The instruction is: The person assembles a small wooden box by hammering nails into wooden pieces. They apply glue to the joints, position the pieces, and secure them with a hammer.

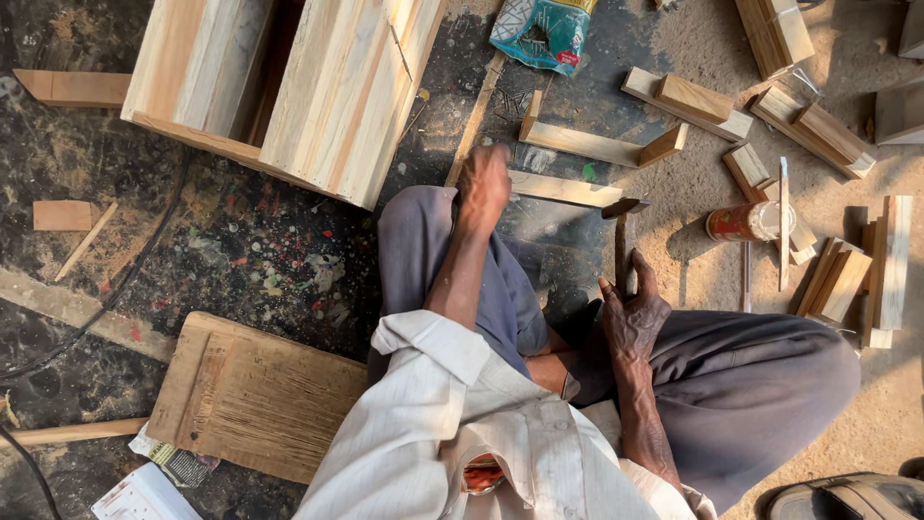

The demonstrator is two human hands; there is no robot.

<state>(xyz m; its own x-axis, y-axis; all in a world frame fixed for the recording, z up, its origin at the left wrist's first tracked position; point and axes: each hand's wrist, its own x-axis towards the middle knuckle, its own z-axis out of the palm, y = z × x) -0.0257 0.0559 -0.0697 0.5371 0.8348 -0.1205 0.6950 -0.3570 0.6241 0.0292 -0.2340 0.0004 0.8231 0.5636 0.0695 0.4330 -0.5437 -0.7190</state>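
Seen from above, a seated person's left hand [484,185] is raised and clenched but blurred, just short of a wooden strip [563,189] on the floor, while the right hand [632,313] grasps a hammer [622,241] whose head touches that strip.

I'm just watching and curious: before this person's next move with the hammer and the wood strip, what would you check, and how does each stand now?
1. Right hand on the hammer handle: ok, fingers touch it.
2. Left hand steadying the wood strip: cannot tell, it is blurred.
3. Hammer head close to the strip: ok, it lies at the strip's end.
4. Nail in place: cannot tell, too small.
5. Cylindrical tin out of the way: ok, apart to the side.
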